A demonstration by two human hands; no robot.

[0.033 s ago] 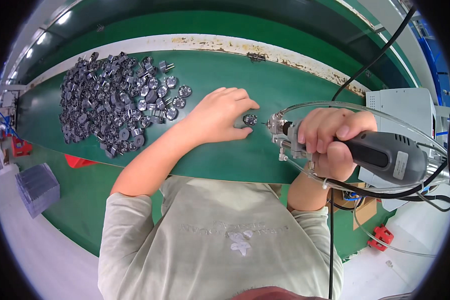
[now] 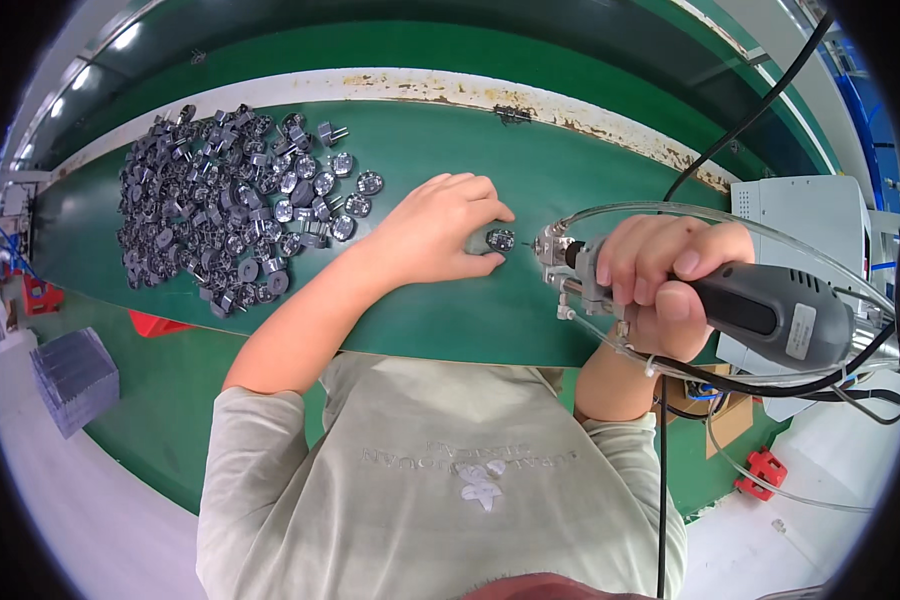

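Left hand [image 2: 440, 230]: thumb and forefinger pinch a small round metal part [image 2: 499, 239] flat on the green belt [image 2: 450, 310], steadying it.
Right hand [image 2: 660, 285]: fist closed around powered driver [image 2: 740, 305], tip seemingly aimed at the part.
Part heap [image 2: 230, 205]: far left, within reach.

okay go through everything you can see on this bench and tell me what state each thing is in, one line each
Left hand: flat on the belt, fingers pinching the small grey part.
Small grey part: lying on the belt, held at the fingertips.
Right hand: closed around the electric screwdriver.
Electric screwdriver: held sideways, tip near the part, not touching.
Pile of grey parts: loose, untouched.
Green belt: whether it runs, cannot tell.
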